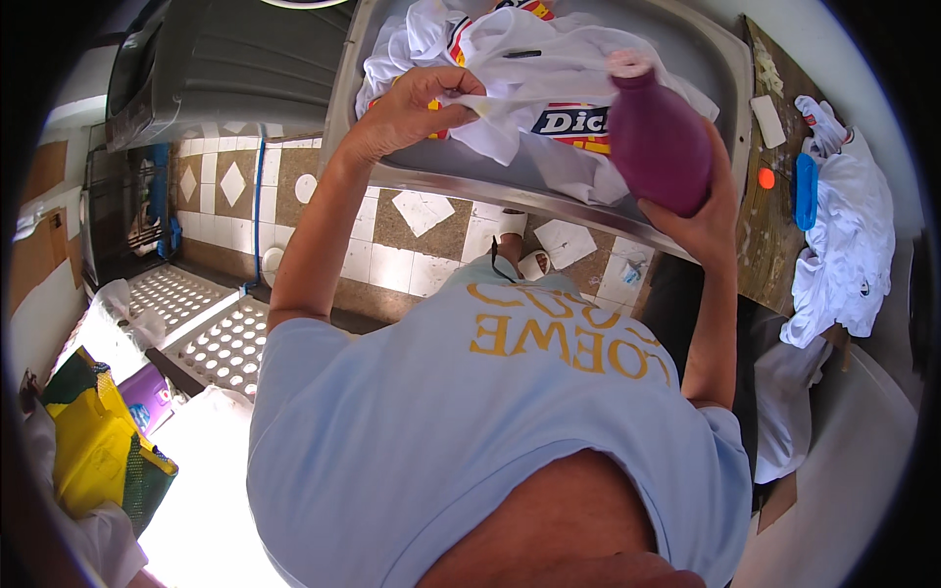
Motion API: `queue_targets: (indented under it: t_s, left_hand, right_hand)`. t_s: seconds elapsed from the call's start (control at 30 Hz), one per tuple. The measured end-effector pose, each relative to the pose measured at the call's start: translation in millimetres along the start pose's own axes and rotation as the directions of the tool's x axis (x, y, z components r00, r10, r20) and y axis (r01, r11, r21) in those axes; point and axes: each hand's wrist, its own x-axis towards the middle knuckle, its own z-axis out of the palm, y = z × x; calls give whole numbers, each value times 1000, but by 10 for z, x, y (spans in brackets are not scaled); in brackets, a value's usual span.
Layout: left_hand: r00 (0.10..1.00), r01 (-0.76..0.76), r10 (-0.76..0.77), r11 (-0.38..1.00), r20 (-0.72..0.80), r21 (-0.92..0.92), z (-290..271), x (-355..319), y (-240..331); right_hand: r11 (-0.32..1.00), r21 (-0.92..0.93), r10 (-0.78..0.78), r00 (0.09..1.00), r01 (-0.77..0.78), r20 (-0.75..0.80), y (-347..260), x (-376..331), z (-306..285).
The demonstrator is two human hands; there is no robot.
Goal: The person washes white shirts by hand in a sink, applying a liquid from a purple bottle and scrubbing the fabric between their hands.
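My left hand (pixel 423 110) is closed, thumb and fingers pinching a raised edge of a white printed garment (pixel 500 147). The cloth lies bunched in a metal sink (pixel 470 183), with navy, red and yellow prints showing on it. In my right hand (pixel 698 223) is a purple plastic bottle (pixel 659 142), gripped round its lower body. Its pinkish neck points up and away from me, over the right part of the cloth. Whether anything comes out of the bottle I cannot tell.
Right of the sink, a worn wooden board (pixel 769 250) bears a white block (pixel 767 121), an orange disc (pixel 766 178), a blue oblong item (pixel 806 191) and piled white clothes (pixel 845 230). A dark grey plastic tub (pixel 230 64) stands left; a yellow-green bag (pixel 98 446) is lower left.
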Motion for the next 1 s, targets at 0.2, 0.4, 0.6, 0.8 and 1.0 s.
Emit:
queue_targets:
  t_s: [0.2, 0.4, 0.6, 0.8, 1.0]
  left_hand:
    - [988, 107, -137, 933, -64, -345, 279, 12, 100]
    - [994, 16, -56, 921, -93, -390, 412, -45, -93]
    - [980, -15, -79, 886, -184, -463, 535, -69, -304]
    - [966, -8, -133, 842, -222, -539, 618, -62, -458]
    - [958, -11, -139, 856, -251, -516, 674, -57, -533]
  right_hand:
    - [978, -177, -54, 957, 108, 284, -57, 151, 37]
    - [927, -336, -21, 916, 168, 400, -74, 233, 53]
    - [896, -405, 24, 893, 181, 450, -110, 305, 72]
    - [855, -478, 70, 868, 201, 491, -147, 372, 95]
    - [835, -500, 70, 857, 230, 511, -103, 401, 117]
